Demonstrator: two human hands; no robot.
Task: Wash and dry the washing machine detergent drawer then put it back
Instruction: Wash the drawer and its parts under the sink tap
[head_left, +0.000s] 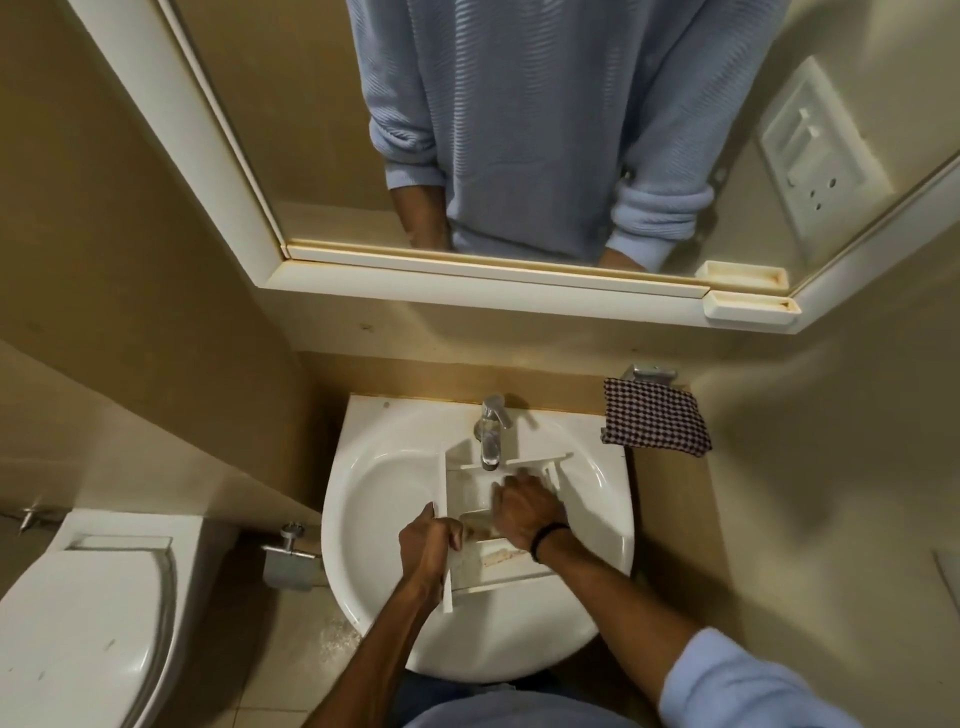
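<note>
The white detergent drawer (470, 486) lies in the white sink (384, 493), its far end under the chrome tap (491, 428). Brown grime shows in its near compartment. My left hand (428, 540) grips the drawer's left side wall. My right hand (524, 506), with a black band on its wrist, reaches down inside the drawer's compartments, and its fingertips are hidden there. I cannot tell whether water is running.
A checked cloth (654, 423) hangs on a holder right of the sink. A toilet (78, 613) stands at the left, with a paper holder (288, 564) between it and the sink. A mirror (493, 130) and a small soap shelf (750, 309) are above.
</note>
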